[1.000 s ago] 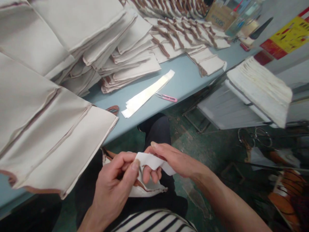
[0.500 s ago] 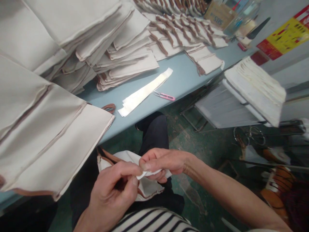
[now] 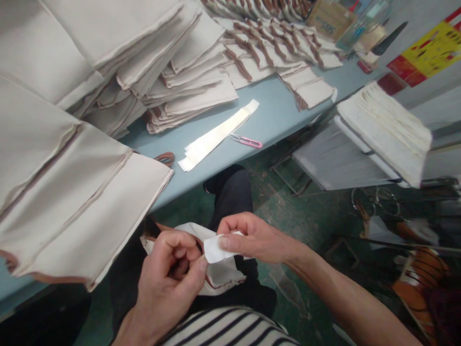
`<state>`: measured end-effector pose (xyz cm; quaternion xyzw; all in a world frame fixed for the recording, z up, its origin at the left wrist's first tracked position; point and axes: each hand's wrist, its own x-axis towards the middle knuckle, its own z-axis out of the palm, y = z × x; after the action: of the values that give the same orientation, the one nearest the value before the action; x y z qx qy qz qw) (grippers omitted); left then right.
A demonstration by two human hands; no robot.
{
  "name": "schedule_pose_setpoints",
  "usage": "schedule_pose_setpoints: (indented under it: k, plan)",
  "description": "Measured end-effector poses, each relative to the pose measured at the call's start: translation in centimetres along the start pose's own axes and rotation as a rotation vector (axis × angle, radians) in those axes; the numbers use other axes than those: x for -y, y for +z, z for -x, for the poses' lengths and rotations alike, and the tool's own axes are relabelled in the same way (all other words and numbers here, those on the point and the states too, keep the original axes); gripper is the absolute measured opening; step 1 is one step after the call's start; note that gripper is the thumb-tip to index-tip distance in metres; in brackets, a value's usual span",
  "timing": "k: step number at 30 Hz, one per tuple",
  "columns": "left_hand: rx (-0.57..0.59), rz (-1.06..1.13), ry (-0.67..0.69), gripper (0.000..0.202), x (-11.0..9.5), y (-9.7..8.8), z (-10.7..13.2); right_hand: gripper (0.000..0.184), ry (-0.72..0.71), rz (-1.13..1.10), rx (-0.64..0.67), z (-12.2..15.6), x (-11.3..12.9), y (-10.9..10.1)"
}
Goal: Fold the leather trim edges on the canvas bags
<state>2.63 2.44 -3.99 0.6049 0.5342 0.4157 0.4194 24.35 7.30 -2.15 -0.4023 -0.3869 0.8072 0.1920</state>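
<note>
My right hand pinches a small white strip between thumb and fingers, with its flat face turned up. My left hand is curled closed, its thumb tip at the strip's left corner; whatever those fingers grip is hidden. Beneath both hands, a cream fabric piece with brown edging lies across my lap, partly covered by them. Ahead on the blue table, a few long white strips lie overlapped beside pink-handled thread snips.
Stacked cream fabric pieces fill the table's left side, and a large one overhangs the front edge. Brown-edged pieces lie in rows farther back. A brown cord bundle sits near the edge. At right stands a rack with piled fabric.
The white strip, seen edge-on and narrow before, now shows its broad face. My right hand has lifted slightly, and my left fingers have curled back from the strip.
</note>
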Motion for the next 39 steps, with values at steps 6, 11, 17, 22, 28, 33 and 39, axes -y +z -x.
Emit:
schedule_pose_setpoints:
  k: [6, 11, 17, 22, 28, 33, 39]
  plan:
    - [0.190, -0.247, -0.092, 0.040, 1.3, -1.4, 1.3, 0.062, -0.033, -0.001, -0.113, -0.5, -4.3, 1.7]
    - [0.253, -0.290, -0.120, 0.042, 1.4, -2.2, 2.4, 0.059, -0.002, -0.093, -0.109, -1.3, -8.2, 3.9]
    - [0.287, -0.335, -0.186, 0.040, 0.4, -3.2, 2.6, 0.034, -0.139, 0.268, -0.301, 0.8, -6.4, 2.7]
    - [0.254, -0.351, -0.260, 0.040, -0.3, -3.4, 2.0, 0.035, -0.079, 0.269, -0.346, 1.6, -5.0, 2.8]
    - [0.344, -0.386, -0.221, 0.035, 0.1, -4.3, 2.9, 0.062, -0.041, -0.106, -0.303, 0.4, -6.1, 4.3]
    - [0.401, -0.458, -0.251, 0.028, 2.3, -7.4, 5.4, 0.067, -0.023, -0.178, -0.261, 0.3, -6.0, 4.7]
    - [0.372, -0.330, -0.246, 0.028, 2.4, -8.3, 5.4, 0.067, -0.103, -0.193, -0.232, 0.5, -5.2, 5.4]
